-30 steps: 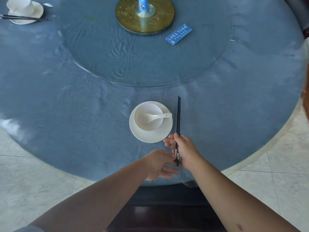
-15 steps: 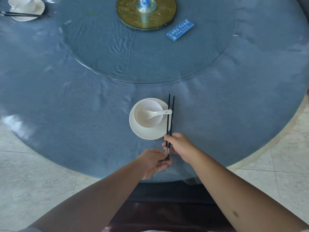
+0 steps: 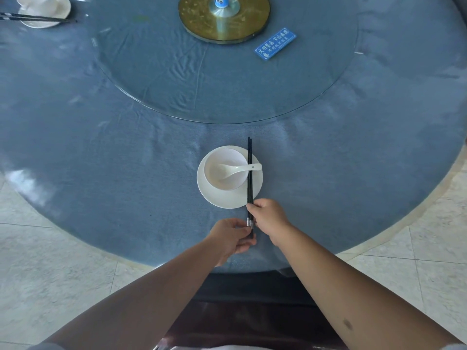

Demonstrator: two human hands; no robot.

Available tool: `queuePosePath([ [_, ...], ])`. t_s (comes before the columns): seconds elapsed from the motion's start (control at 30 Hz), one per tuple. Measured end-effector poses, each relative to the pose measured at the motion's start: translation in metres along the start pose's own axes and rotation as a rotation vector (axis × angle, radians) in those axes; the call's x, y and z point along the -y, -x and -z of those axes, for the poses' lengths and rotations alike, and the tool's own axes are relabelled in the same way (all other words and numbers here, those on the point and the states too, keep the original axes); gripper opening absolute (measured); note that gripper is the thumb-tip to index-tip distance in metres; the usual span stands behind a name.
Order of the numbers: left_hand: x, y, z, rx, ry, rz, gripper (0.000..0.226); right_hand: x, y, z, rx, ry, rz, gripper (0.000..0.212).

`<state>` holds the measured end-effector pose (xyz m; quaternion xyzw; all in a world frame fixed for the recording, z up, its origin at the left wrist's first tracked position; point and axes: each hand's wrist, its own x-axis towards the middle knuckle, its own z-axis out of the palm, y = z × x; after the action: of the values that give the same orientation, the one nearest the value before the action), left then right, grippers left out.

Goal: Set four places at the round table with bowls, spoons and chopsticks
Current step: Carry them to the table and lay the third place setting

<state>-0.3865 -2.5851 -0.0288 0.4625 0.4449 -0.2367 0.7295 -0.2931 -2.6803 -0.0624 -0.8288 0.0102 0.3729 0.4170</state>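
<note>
Both hands, left (image 3: 233, 237) and right (image 3: 269, 218), pinch the chopsticks (image 3: 249, 173) by their near ends; they cross the saucer (image 3: 228, 198)'s right side. Best square them parallel, then lower gently.

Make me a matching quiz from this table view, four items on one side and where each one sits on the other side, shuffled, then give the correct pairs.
Items
1. white spoon
2. black chopsticks
3. blue card
4. second place setting

Places
A. on the glass turntable, near the gold disc
B. far left of the table
C. in the bowl, handle pointing right
D. across the right side of the saucer, pinched by both hands

Pairs: 1-C, 2-D, 3-A, 4-B
</note>
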Motion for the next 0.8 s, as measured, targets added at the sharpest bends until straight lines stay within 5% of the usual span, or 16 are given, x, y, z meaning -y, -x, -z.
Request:
queuePosePath([
  [0.43, 0.001, -0.014, 0.001, -0.273, -0.341, -0.153, 0.015, 0.004, -0.007, 0.003, -0.066, -0.071, -0.078, 0.013],
  [0.8, -0.003, -0.014, 0.004, -0.324, -0.448, -0.233, 0.015, 0.008, -0.004, 0.004, -0.052, -0.086, -0.095, 0.012],
])
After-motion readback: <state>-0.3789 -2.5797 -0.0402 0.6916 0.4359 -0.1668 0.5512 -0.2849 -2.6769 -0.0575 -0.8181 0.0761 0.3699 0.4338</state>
